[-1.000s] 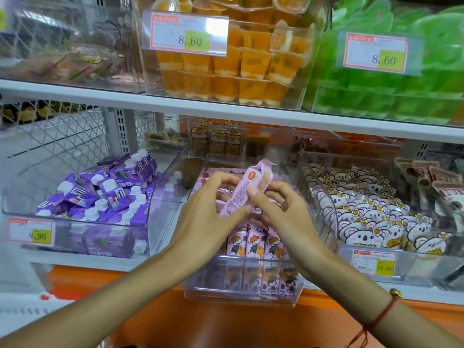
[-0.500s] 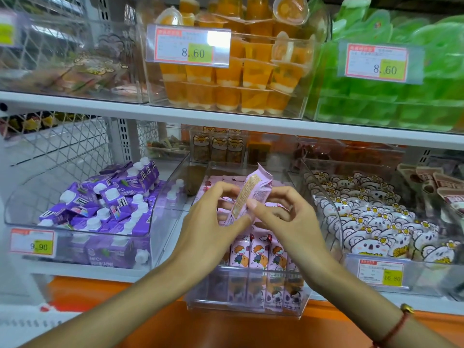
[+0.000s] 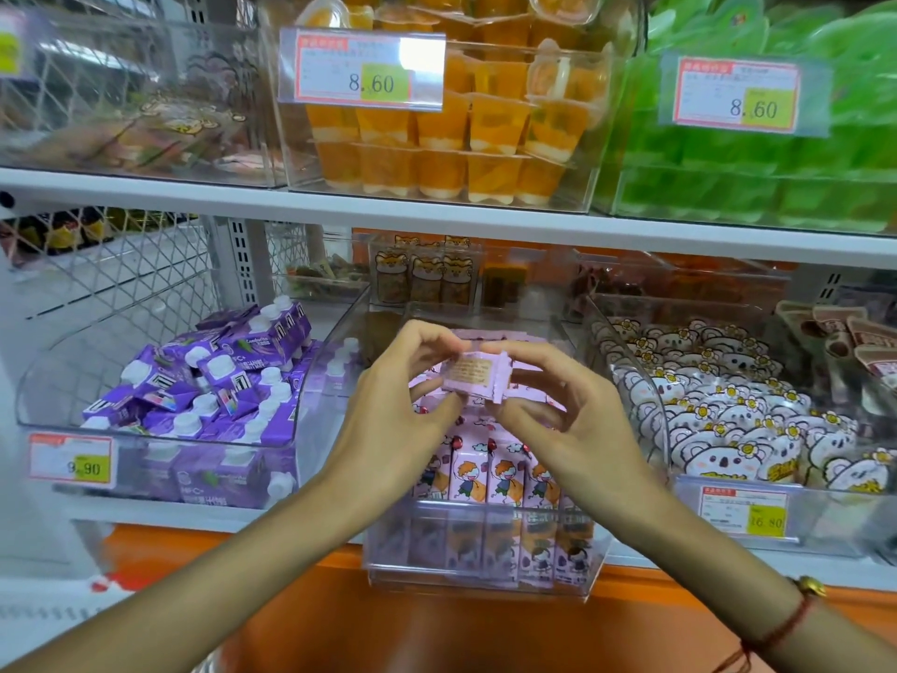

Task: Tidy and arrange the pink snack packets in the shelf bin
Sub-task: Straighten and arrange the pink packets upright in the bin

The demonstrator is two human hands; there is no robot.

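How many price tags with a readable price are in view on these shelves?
4: the 8.60 tag on the orange jelly cup bin, the 8.60 tag on the green bin, the 9.90 tag lower left, the 16.80 tag lower right. Another, upper left, is blurred.

Packets in bin; cartons left; perhaps biscuits right.

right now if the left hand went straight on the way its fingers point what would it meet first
Likely the pink packet that the left hand already pinches; beyond it, the right hand. Depth is hard to judge.
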